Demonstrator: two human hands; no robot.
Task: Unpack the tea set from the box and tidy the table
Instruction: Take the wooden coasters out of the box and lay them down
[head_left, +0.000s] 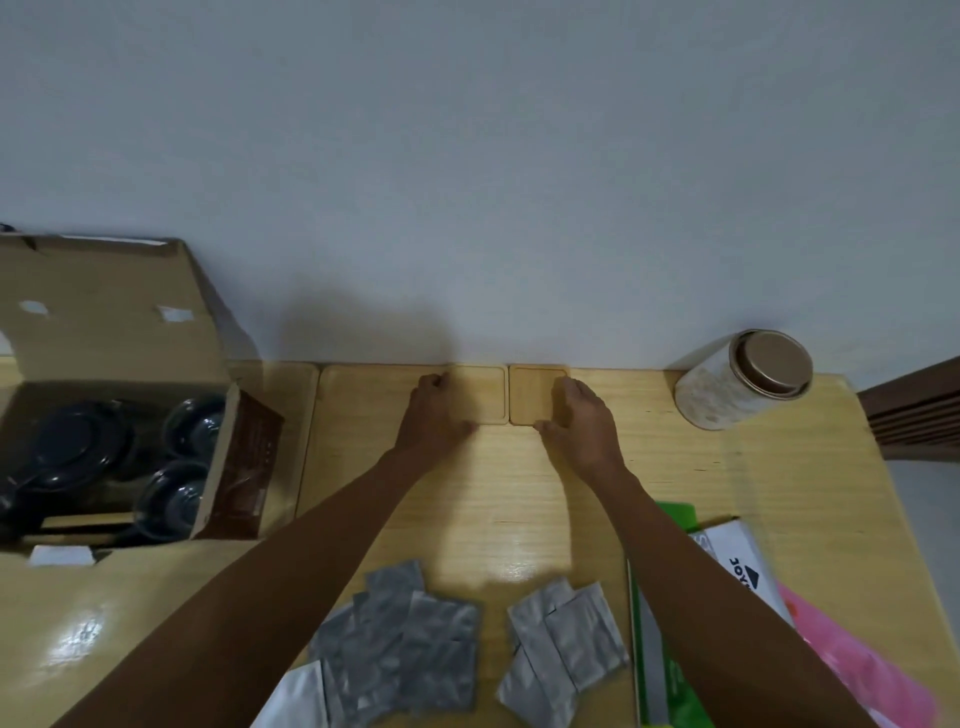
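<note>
A: From the head view, what is hidden or cut off?

B: The cardboard box (111, 395) at the left of the frame runs past the left edge, and its raised flap leans on the wall. Inside lie dark tea pieces (78, 447); I count at least three round ones, two of them small bowls near the box's right wall, but plastic wrap and shadow blur the rest. A brown packet (249, 462) leans against the box's right side.

A: And the hands?

B: The left hand (434, 421) lies flat, fingers pressed together and curled at the tips, on the large wooden tray (374, 395) at centre frame, covering part of it. The right hand (582, 415) rests palm down with the thumb out, on the small wooden coaster (532, 392) just beside the tray; it hides the coaster's right edge. Neither hand pinches anything.

A: What else, counted?

B: One round tin (743, 379) stands at upper right of the table (727, 478). Silver foil sachets lie in two heaps (415, 639) at the bottom, overlapping, so an exact count fails. The right forearm covers a white and green carton (737, 556), and a pink bag (872, 675) is cut by the lower right corner.
</note>
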